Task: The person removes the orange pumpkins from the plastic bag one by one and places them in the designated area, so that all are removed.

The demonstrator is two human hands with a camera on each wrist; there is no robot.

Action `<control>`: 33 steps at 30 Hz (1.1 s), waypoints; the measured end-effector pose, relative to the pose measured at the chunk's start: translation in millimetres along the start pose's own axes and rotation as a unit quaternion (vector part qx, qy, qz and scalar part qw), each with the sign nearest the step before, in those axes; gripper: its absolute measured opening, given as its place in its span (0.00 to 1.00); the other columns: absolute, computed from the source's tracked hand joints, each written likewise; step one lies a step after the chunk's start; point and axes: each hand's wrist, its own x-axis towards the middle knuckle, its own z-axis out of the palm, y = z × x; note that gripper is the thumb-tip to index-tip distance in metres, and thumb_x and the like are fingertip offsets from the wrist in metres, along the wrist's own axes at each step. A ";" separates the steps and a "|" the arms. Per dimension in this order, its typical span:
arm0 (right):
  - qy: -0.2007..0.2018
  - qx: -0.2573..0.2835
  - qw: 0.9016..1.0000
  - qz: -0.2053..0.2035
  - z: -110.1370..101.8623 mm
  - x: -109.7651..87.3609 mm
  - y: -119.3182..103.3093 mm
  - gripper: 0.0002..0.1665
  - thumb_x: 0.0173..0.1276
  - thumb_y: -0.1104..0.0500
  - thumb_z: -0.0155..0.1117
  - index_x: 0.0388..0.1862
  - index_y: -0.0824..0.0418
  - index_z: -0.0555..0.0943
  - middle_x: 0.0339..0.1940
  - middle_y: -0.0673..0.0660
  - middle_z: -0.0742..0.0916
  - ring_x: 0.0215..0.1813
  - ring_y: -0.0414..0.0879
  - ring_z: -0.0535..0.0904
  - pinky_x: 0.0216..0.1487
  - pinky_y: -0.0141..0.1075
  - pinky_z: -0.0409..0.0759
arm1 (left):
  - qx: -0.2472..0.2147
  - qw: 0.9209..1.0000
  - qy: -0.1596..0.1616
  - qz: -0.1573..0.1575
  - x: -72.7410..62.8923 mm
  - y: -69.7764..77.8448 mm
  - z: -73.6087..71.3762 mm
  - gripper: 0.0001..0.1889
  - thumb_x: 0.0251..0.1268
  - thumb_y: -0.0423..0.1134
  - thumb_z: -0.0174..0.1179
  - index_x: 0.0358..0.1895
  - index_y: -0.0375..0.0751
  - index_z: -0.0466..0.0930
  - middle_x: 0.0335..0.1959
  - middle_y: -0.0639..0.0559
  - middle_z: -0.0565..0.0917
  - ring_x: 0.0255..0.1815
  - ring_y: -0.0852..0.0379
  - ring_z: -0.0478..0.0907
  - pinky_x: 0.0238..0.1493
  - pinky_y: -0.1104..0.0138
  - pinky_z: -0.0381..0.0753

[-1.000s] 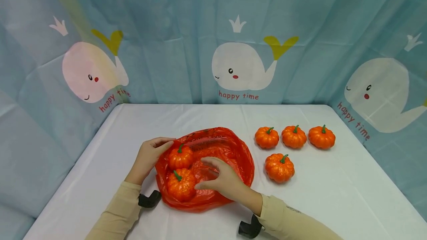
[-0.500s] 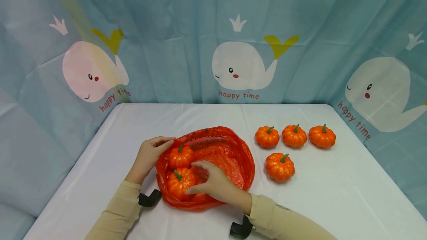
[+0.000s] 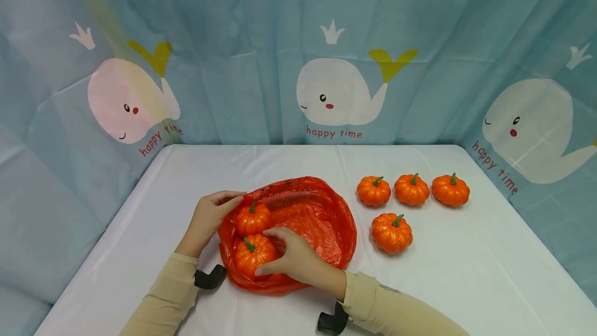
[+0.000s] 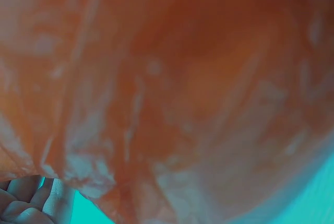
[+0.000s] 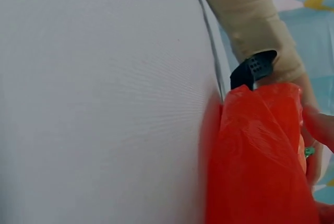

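Observation:
A red plastic bag point(image 3: 322, 222) lies on the table with its mouth spread wide, two small orange pumpkins at its left side. My left hand point(image 3: 207, 219) pinches the bag's left rim beside the rear pumpkin point(image 3: 253, 220). Around the right side of the front pumpkin point(image 3: 250, 257) curves my right hand point(image 3: 300, 258), thumb at its near side and fingers at its far side. Crinkled bag film point(image 4: 156, 78) fills most of the left wrist view. In the right wrist view, the bag's outer wall point(image 5: 255, 161) hides most of the pumpkins.
Right of the bag, three small pumpkins stand in a row, the leftmost pumpkin point(image 3: 373, 191) nearest the bag. Another pumpkin point(image 3: 392, 233) sits in front of them. A white cloth covers the table point(image 3: 466, 263). Behind hangs a blue whale-print curtain point(image 3: 242, 92).
My right hand has moved left across the bag's mouth and closed in around the front pumpkin. The left hand stays at the rim, and the pumpkins have not moved.

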 end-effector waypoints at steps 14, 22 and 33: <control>0.012 -0.030 0.999 -0.004 4.7 2.5 4.8 0.42 0.52 0.53 0.82 0.65 0.58 0.75 0.68 0.56 0.78 0.68 0.53 0.75 0.66 0.48 0.76 | -0.006 1.000 -0.001 -0.002 1.4 -3.0 1.5 0.24 0.67 0.58 0.61 0.56 0.46 0.85 0.55 0.48 0.86 0.55 0.58 0.78 0.48 0.77 0.80; 0.014 -0.026 1.000 -0.008 5.3 3.6 5.7 0.41 0.53 0.54 0.81 0.65 0.58 0.75 0.66 0.56 0.79 0.68 0.53 0.76 0.66 0.47 0.77 | -0.004 1.000 -0.003 0.000 2.4 -2.0 1.1 0.24 0.67 0.59 0.61 0.57 0.46 0.85 0.56 0.47 0.85 0.57 0.54 0.78 0.48 0.76 0.81; 0.023 -0.039 0.999 -0.008 6.8 3.0 5.4 0.42 0.51 0.55 0.82 0.65 0.58 0.75 0.66 0.57 0.79 0.67 0.53 0.76 0.65 0.48 0.78 | -0.008 1.000 -0.001 0.001 0.1 -1.0 0.5 0.24 0.67 0.58 0.62 0.56 0.45 0.85 0.56 0.47 0.86 0.54 0.60 0.78 0.48 0.77 0.80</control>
